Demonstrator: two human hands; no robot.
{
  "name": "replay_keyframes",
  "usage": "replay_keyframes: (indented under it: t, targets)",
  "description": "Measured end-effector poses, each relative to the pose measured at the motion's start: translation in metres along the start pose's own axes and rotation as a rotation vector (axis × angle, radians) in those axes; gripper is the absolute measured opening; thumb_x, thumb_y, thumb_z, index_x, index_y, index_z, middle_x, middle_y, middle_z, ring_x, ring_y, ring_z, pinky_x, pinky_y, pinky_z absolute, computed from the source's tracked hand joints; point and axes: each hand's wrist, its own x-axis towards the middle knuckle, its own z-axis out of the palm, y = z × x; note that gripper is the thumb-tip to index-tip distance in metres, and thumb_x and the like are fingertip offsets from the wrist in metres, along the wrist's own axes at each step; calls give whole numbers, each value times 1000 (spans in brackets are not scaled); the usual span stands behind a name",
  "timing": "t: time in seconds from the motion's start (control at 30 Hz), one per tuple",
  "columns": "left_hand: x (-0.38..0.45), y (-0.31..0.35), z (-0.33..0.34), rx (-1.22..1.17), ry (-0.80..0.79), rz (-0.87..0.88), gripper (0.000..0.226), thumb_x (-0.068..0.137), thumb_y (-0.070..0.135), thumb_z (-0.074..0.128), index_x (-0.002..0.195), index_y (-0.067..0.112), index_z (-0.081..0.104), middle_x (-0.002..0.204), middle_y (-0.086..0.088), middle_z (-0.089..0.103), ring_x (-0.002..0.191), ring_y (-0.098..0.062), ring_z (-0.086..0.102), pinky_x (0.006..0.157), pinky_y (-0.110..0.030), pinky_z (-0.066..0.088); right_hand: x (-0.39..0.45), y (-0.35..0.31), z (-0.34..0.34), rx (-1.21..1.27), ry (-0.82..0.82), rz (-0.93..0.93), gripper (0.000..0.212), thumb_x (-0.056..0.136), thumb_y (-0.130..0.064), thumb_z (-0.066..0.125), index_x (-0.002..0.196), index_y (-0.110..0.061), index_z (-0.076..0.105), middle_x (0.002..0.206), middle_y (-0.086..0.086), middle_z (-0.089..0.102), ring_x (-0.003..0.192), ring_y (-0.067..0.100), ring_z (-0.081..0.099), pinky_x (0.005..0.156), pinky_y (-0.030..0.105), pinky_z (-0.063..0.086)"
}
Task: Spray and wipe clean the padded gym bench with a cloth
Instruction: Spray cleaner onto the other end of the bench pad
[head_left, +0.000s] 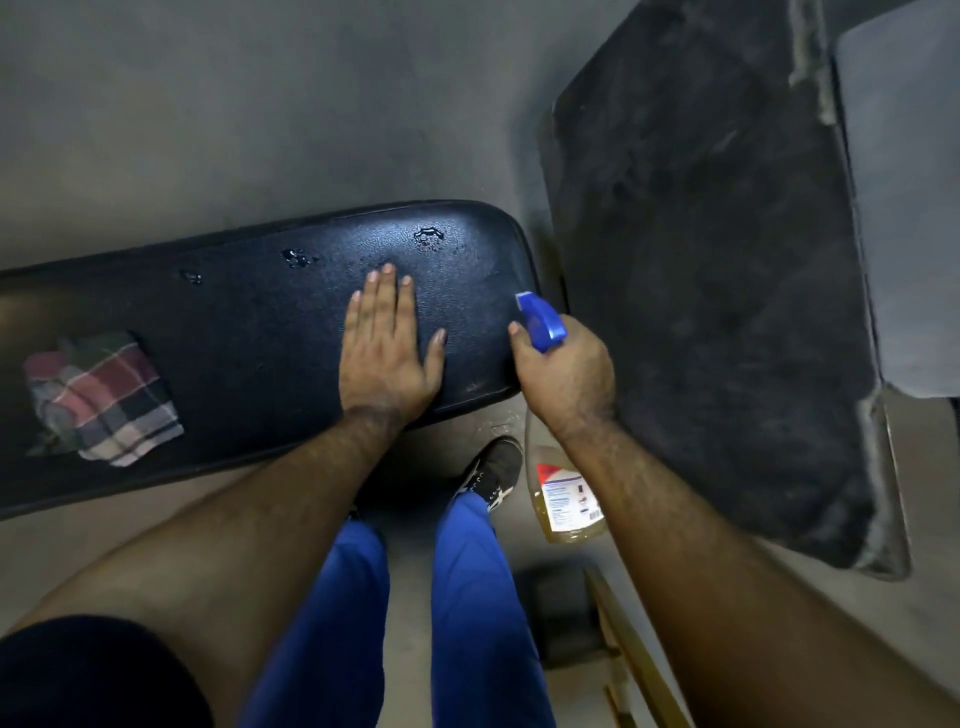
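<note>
Left hand (387, 345) lies flat, fingers spread, bracing on the padded bench (249, 322) while the right hand (563, 376) grips the spray bottle (563, 493) just beside it, nozzle aimed at the pad — droplets beyond the fingertips, cloth (101, 397) waiting well off to the left.

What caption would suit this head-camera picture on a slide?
Left hand flat on the wet black bench, right hand gripping the spray bottle, plaid cloth waiting.
</note>
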Motion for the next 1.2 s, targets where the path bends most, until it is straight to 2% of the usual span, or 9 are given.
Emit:
replay_keyframes:
  t: [0.37, 0.53, 0.63, 0.73, 0.8, 0.9, 1.0, 1.1, 1.2]
  targets:
    - [0, -4, -5, -79, -28, -3, 67, 98, 44, 40, 148, 0, 34, 157, -20, 28, 148, -32, 21, 122, -46, 15, -62, 25, 16, 30, -30, -25, 31, 86, -45, 69, 83, -17, 56, 84, 3, 64, 82, 26, 60, 72, 36, 50]
    - [-8, -10, -21, -232, -47, 3, 67, 97, 43, 39, 148, 1, 33, 157, -19, 30, 148, -31, 23, 122, -42, 13, -98, 26, 27, 16, -5, 28, 28, 89, -37, 64, 71, -19, 52, 80, 7, 62, 82, 33, 61, 71, 34, 48]
    - [-28, -26, -21, -139, 19, -42, 66, 96, 41, 39, 147, -1, 35, 155, -21, 32, 146, -34, 26, 122, -45, 15, -109, 23, 38, -1, 13, 20, 27, 90, -38, 65, 73, -19, 54, 77, 6, 59, 78, 32, 57, 68, 32, 44]
    - [-39, -43, -15, -83, -65, -83, 72, 97, 46, 38, 151, 0, 26, 160, -20, 19, 150, -33, 14, 123, -45, 7, -115, 19, 53, 16, -4, -13, 27, 87, -39, 66, 76, -17, 55, 83, 9, 65, 85, 35, 62, 74, 37, 52]
    - [-37, -47, -18, -148, -80, -64, 73, 96, 45, 39, 152, 1, 25, 161, -20, 17, 150, -33, 11, 123, -43, 5, -117, 13, 60, 50, -33, -28, 27, 85, -40, 68, 83, -15, 58, 87, 7, 67, 88, 32, 63, 80, 40, 53]
    - [-44, -64, -31, -299, -2, -47, 66, 95, 37, 41, 147, -2, 33, 157, -23, 26, 147, -35, 22, 122, -43, 12, -122, -4, 69, 78, -52, -78, 28, 84, -40, 70, 83, -16, 58, 83, 2, 65, 84, 26, 62, 78, 39, 53]
    - [-58, -105, -37, -140, 123, -141, 59, 97, 34, 44, 143, -3, 41, 153, -25, 33, 144, -38, 30, 121, -46, 18, -125, -28, 79, 67, -73, -139, 30, 87, -41, 70, 80, -16, 56, 76, -1, 60, 78, 25, 58, 71, 35, 49]
    - [-66, -136, -33, -22, 89, -213, 63, 99, 39, 41, 145, -3, 37, 155, -25, 29, 145, -38, 26, 121, -48, 17, -122, -46, 94, 78, -46, -148, 33, 88, -44, 69, 83, -12, 61, 79, 4, 64, 78, 28, 60, 72, 37, 51]
    - [-70, -145, -24, 30, 94, -176, 64, 101, 41, 36, 147, -4, 34, 155, -25, 29, 146, -38, 24, 121, -47, 17, -118, -55, 109, 96, -10, -123, 34, 88, -45, 67, 86, -11, 65, 82, 9, 68, 82, 33, 64, 76, 41, 55]
